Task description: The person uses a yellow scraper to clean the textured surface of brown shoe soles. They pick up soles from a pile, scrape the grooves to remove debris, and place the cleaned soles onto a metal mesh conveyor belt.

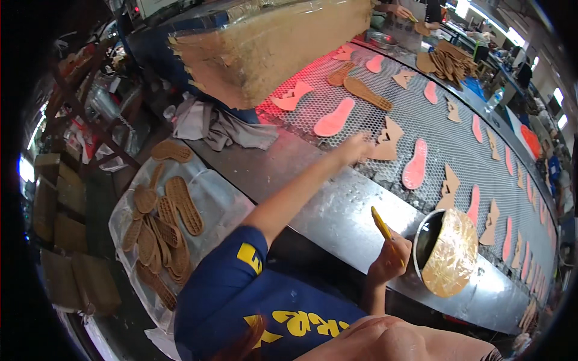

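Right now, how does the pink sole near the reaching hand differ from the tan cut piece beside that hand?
The pink sole is rounded, long and pink; the tan cut piece is angular, notched and tan. The left hand touches the tan piece, while the pink sole lies apart. Both lie flat on the mesh belt.

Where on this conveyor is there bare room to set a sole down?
The smooth metal ledge between the grey cloth and the gold-crusted glue tin is bare. The honeycomb mesh belt is crowded with pink soles and tan cutouts.

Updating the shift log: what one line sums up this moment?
left hand: reaching to tan cutout on mesh belt | right hand: holding yellow brush | glue pot beside
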`<action>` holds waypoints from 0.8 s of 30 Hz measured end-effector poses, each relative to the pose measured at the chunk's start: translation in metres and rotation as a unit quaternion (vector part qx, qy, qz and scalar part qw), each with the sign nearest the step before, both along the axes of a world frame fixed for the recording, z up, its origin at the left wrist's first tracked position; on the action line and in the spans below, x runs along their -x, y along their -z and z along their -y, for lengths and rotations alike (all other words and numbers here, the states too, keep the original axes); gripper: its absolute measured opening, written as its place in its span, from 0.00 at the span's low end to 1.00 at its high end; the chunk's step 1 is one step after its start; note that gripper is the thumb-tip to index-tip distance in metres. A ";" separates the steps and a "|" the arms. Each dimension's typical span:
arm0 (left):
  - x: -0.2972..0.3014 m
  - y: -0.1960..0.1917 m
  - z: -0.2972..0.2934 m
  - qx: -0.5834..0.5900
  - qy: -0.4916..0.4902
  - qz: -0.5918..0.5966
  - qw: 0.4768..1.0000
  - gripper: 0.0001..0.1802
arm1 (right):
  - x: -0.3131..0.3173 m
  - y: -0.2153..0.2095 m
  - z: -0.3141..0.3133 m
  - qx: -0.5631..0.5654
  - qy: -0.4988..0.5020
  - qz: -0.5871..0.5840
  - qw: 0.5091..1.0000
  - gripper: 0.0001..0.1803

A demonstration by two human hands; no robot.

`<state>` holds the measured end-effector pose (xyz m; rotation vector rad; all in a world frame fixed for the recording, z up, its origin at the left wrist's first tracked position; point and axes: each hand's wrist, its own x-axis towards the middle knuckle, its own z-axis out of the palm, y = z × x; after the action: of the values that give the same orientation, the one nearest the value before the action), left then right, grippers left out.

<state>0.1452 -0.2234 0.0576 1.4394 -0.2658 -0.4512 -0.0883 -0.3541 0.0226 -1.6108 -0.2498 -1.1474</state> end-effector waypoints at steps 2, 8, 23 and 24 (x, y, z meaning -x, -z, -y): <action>0.056 0.026 -0.030 -0.148 0.010 0.181 0.972 0.30 | 0.001 0.005 -0.001 0.007 0.009 -0.032 0.999 0.07; 0.174 0.022 -0.151 -0.616 -0.206 0.293 0.702 0.38 | -0.009 0.046 0.027 -0.202 -0.076 0.026 0.976 0.11; 0.216 0.032 -0.287 -0.803 -0.274 -0.226 0.479 0.51 | 0.000 0.060 0.045 -0.065 -0.041 -0.132 0.988 0.11; 0.217 0.034 -0.290 -0.800 -0.292 -0.217 0.478 0.48 | 0.001 0.062 0.046 -0.072 -0.043 -0.137 0.987 0.11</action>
<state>-0.0719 0.0668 0.0232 2.9311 1.5100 -0.4168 -0.0897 -0.3998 -0.0390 -1.5926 -0.0542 -0.8472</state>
